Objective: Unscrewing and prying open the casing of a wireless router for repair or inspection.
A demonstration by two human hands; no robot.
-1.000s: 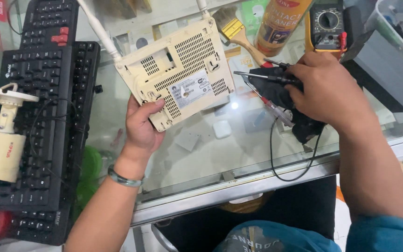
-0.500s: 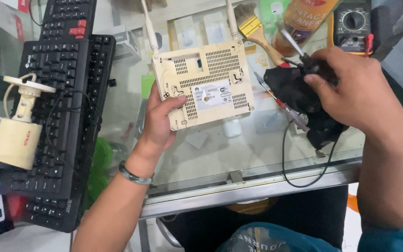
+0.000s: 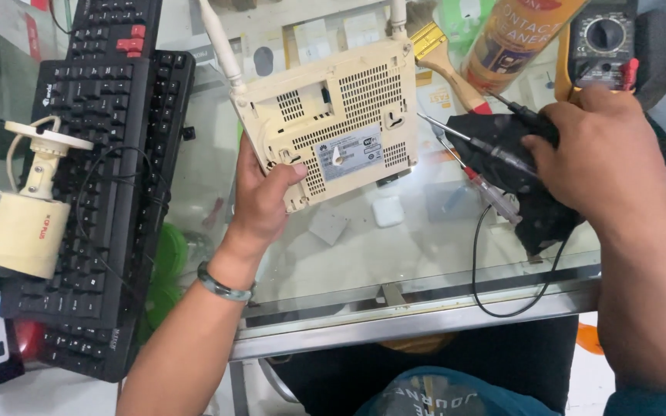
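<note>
Fingers of left hand [image 3: 260, 196] still gripping router [image 3: 333, 123], right hand [image 3: 599, 150] apparently clasping screwdrivers [image 3: 495, 154]

Cream router [image 3: 341, 127], black keyboard [image 3: 109, 177], yellow-rimmed multimeter [image 3: 599, 42].

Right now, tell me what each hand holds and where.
Left hand grips the router by its lower-left corner. Right hand rests on black tools; grip unclear.
</note>
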